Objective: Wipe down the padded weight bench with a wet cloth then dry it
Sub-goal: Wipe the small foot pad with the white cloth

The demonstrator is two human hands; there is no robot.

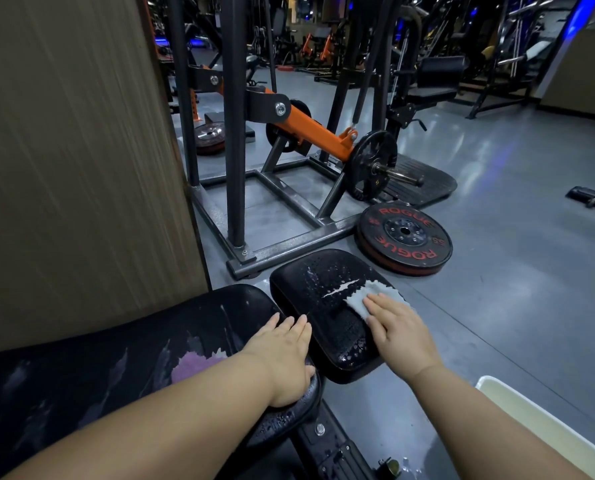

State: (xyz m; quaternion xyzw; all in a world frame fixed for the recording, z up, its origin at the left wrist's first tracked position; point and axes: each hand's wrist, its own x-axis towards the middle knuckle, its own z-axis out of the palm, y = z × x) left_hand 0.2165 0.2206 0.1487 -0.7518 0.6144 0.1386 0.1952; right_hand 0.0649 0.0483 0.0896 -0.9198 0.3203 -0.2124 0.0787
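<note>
The black padded bench has a long back pad (116, 362) at the lower left and a smaller seat pad (327, 292) beyond it, both beaded with water. My right hand (400, 330) presses a light grey cloth (372, 299) flat onto the right part of the seat pad, fingers straight. A torn slit in the seat pad lies just left of the cloth. My left hand (285, 355) rests flat on the end of the back pad, fingers straight and thumb over its edge. A purple cloth (192, 365) lies on the back pad, partly hidden behind my left forearm.
A red-lettered bumper plate (405, 239) lies on the grey floor just beyond the seat pad. A steel machine frame (289, 233) with an orange arm and loaded plate stands behind. A brown panel (74, 161) walls the left. A white basin rim (545, 420) sits lower right.
</note>
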